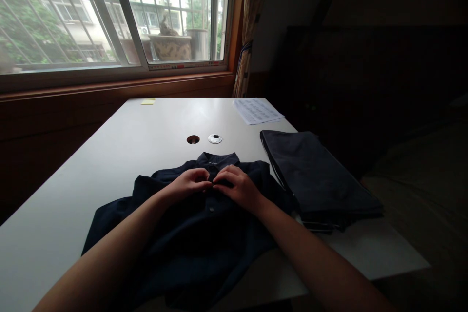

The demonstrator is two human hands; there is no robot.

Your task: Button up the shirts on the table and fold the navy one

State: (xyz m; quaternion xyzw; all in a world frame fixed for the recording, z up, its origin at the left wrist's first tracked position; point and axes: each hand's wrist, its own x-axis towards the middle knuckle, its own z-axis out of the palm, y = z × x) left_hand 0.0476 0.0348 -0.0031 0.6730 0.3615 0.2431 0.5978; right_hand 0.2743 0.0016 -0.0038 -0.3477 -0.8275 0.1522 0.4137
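A dark navy collared shirt [190, 234] lies spread face up on the white table [109, 156], its collar pointing away from me. My left hand [190, 183] and my right hand [237, 186] meet just below the collar, fingers curled and pinching the shirt's front placket near the top button. A small pale button shows a little lower on the placket.
A stack of folded dark clothes [314, 180] lies at the table's right edge. A printed sheet of paper [258, 110] and a yellow sticky note [148, 101] sit at the far side. A cable hole [193, 139] and its round cap [215, 139] lie beyond the collar. A window is behind.
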